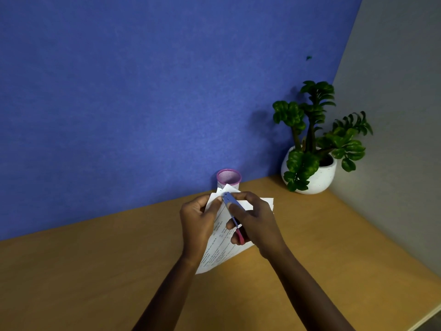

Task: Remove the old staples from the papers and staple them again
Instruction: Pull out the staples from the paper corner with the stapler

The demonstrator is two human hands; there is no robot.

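A blue wall [143, 91] meets a grey wall [393, 115] at a corner behind a wooden worktop [95, 271]. Deep in that corner, a green leafy plant [310, 130] stands in a round white pot [319, 177]. A pink mesh pen holder [228, 177] stands against the blue wall, just behind the hands. Near the middle of the worktop the person holds a small bundle of printed papers [219, 249], tilted so that one corner points toward the pen holder and the opposite corner reaches down toward the forearms. Whether that lower corner touches the worktop cannot be told. The left hand [198, 223] has its grip clamped on the papers' upper left edge, thumb on the front and fingers curled behind. The right hand [257, 220] has its grip closed around a slim blue stapler [231, 206] with a red rear end, fingers wrapped over its body. The stapler lies across the top sheet, its nose at the papers' upper corner, right beside the left thumb.
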